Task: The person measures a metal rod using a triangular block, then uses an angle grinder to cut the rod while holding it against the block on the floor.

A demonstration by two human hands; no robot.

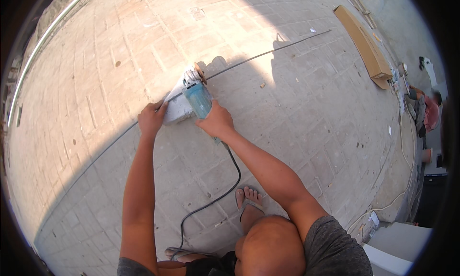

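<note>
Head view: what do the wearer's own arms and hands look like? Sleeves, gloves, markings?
Left hand and right hand: both bare, no gloves. Left arm and right arm: bare up to short dark grey sleeves, with no watch, wristband or strapped-on cable in sight. No clear markings; small details like rings are too small to tell.

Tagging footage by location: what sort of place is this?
Probably an outdoor yard used as a makeshift work area: partly sunlit paving underfoot, a corded angle grinder in hand, and a long cardboard box lying off to the right.
</note>
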